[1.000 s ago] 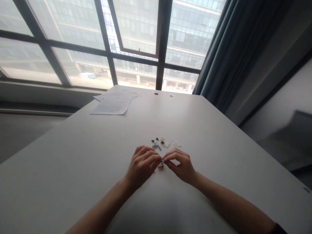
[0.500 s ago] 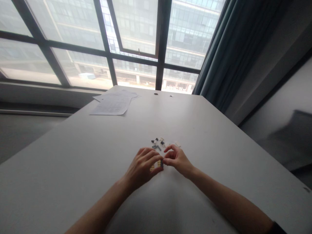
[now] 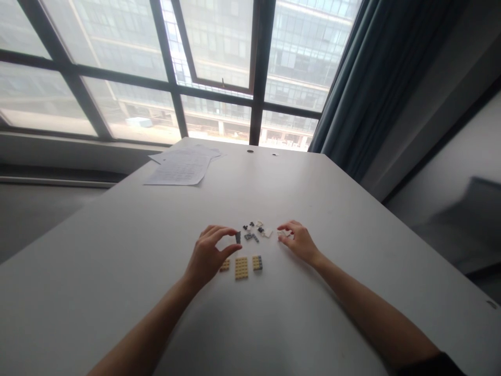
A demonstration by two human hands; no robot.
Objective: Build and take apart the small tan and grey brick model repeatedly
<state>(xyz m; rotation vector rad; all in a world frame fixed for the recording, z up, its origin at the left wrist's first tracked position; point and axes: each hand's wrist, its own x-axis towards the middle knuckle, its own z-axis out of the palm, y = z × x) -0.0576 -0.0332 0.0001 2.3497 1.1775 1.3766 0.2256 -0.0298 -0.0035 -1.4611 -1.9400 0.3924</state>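
Note:
My left hand (image 3: 207, 250) pinches a dark grey toy brick piece (image 3: 238, 237) between thumb and fingertips, above the table. Below it lie a small tan brick plate (image 3: 225, 265), partly hidden by the hand, a larger tan studded plate (image 3: 241, 268) and a small tan plate with a blue-grey strip along its right side (image 3: 257, 262). To the right, my right hand (image 3: 299, 241) is low over the table, thumb and fingers apart around white pieces (image 3: 282, 235). I see no firm grip there.
Several loose black, white and grey pieces (image 3: 251, 237) lie between the hands. Printed papers (image 3: 180, 167) rest at the far left of the white table (image 3: 297, 193). Windows and a dark curtain (image 3: 352, 89) stand behind.
My hands have moved apart from the tan plate with the blue-grey strip, which now lies free. My left hand went left with the dark grey piece; my right went right to the white pieces.

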